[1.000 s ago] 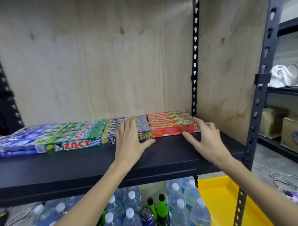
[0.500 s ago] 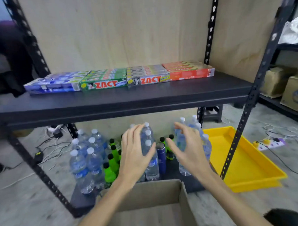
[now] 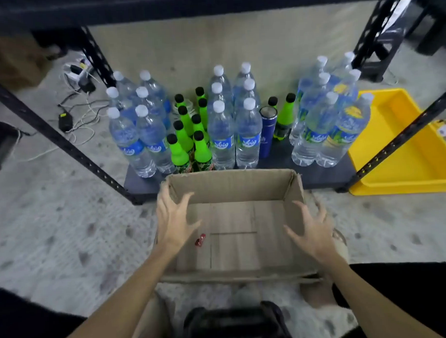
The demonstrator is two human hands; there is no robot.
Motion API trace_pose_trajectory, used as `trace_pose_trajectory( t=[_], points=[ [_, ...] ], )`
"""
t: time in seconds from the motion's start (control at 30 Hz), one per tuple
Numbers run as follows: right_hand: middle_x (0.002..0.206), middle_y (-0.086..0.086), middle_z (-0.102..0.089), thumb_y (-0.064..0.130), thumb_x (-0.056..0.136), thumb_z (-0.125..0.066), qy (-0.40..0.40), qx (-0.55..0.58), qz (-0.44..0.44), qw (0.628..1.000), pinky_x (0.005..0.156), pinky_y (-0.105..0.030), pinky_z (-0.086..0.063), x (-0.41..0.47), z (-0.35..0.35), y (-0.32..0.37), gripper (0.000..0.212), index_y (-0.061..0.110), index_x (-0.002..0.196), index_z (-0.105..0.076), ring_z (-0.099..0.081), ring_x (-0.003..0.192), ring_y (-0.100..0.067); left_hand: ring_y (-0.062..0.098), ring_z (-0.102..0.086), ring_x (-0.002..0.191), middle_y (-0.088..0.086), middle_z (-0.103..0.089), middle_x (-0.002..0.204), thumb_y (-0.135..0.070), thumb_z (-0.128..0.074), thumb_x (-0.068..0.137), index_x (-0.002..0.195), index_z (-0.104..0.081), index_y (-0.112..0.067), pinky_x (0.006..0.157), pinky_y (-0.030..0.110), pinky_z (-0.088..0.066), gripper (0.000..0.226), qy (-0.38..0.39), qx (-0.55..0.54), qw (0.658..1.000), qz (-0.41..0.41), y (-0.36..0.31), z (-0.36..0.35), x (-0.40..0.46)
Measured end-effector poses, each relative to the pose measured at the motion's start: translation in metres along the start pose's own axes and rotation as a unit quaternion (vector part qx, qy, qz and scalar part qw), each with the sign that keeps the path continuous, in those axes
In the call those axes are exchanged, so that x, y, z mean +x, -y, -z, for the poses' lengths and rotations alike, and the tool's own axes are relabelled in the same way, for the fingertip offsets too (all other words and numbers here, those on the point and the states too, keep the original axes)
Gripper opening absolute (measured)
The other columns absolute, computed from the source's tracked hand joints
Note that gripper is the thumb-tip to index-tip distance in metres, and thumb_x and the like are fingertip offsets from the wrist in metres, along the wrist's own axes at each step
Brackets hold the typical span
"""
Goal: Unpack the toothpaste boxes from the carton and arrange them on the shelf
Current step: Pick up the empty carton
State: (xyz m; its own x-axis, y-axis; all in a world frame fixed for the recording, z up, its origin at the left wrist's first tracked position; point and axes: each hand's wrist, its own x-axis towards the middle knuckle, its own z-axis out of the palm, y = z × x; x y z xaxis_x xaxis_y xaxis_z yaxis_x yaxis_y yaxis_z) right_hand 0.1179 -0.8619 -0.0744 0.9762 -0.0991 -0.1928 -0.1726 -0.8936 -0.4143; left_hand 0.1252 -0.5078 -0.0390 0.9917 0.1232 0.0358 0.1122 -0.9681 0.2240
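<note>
Hands hover over an open brown cardboard carton point(image 3: 233, 234) on the speckled floor in front of a black metal shelving rack point(image 3: 64, 141). The left hand point(image 3: 172, 222) spreads its fingers above the carton's left wall, and the right hand point(image 3: 311, 230) does the same over the right side; neither grip holds anything, both being open with fingers fanned. No toothpaste boxes show inside the carton, whose bare bottom carries only a small red scrap point(image 3: 200, 240) near the left hand. The upper shelf meant for the boxes is seen only as a dark edge along the top of the view, so the boxes' place cannot be told here. Behind the carton, clear plastic water bottles with white caps point(image 3: 222, 133), bright green bottles with black caps point(image 3: 178, 150) and a dark blue metal flask point(image 3: 267, 132) crowd the rack's bottom shelf; a yellow plastic tray point(image 3: 403, 147) lies to the right. With the carton apparently emptied, the unpacking looks finished. Lifting it carelessly risks its far wall knocking over the nearest bottles, which stand just beside it.
</note>
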Motion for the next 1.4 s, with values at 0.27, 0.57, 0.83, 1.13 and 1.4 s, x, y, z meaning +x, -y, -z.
trace_pose_trajectory(
  t=[0.27,0.57,0.83,1.13,1.4],
  points=[
    [0.141,-0.022,-0.042,0.045,0.088,-0.071,0.114,0.026,-0.044,0.992,0.09,-0.048,-0.051,0.013,-0.012,-0.002,0.075,0.028,0.15,-0.033,-0.055,0.118,-0.044,0.048,-0.027,0.142,0.018,-0.02,0.162,-0.063,-0.082,0.068,0.151,-0.028,-0.036,0.112,0.058,-0.027,0.103,0.218,-0.01,0.962,0.164,0.058,-0.034,-0.008],
    [0.145,-0.022,-0.038,0.033,0.083,-0.078,0.132,-0.017,-0.033,0.991,0.095,-0.049,-0.046,0.006,-0.005,0.018,0.095,0.014,0.156,-0.02,-0.049,0.125,-0.044,0.041,-0.056,0.12,0.023,-0.051,0.139,-0.034,-0.085,0.078,0.151,-0.033,-0.012,0.092,0.042,-0.049,0.092,0.207,-0.093,0.965,0.133,0.068,-0.03,-0.007],
    [0.134,-0.022,-0.046,0.039,0.079,-0.08,0.141,-0.039,0.041,0.988,0.095,-0.05,-0.049,0.002,-0.009,0.065,0.099,0.013,0.154,-0.021,-0.055,0.115,-0.044,0.039,-0.045,0.134,0.022,-0.043,0.149,-0.041,-0.091,0.069,0.155,-0.025,-0.009,0.104,0.042,-0.042,0.113,0.21,-0.099,0.957,0.173,0.117,0.011,-0.026],
    [0.137,-0.026,-0.046,0.042,0.08,-0.08,0.214,-0.037,0.146,0.965,0.094,-0.044,-0.051,-0.006,-0.057,0.168,0.106,0.008,0.157,-0.016,-0.058,0.112,-0.041,0.036,-0.039,0.141,0.018,-0.035,0.158,-0.063,-0.086,0.057,0.159,-0.019,-0.01,0.111,0.043,-0.037,0.133,0.249,-0.068,0.943,0.21,0.229,0.083,-0.051],
    [0.144,-0.032,-0.036,0.043,0.078,-0.082,0.224,-0.051,0.182,0.956,0.096,-0.038,-0.042,-0.017,-0.127,0.283,0.116,0.004,0.159,-0.009,-0.046,0.126,-0.042,0.034,-0.039,0.142,0.018,-0.036,0.158,-0.049,-0.089,0.067,0.159,-0.017,-0.008,0.113,0.041,-0.036,0.124,0.271,-0.021,0.935,0.226,0.373,0.125,-0.031]
  ],
)
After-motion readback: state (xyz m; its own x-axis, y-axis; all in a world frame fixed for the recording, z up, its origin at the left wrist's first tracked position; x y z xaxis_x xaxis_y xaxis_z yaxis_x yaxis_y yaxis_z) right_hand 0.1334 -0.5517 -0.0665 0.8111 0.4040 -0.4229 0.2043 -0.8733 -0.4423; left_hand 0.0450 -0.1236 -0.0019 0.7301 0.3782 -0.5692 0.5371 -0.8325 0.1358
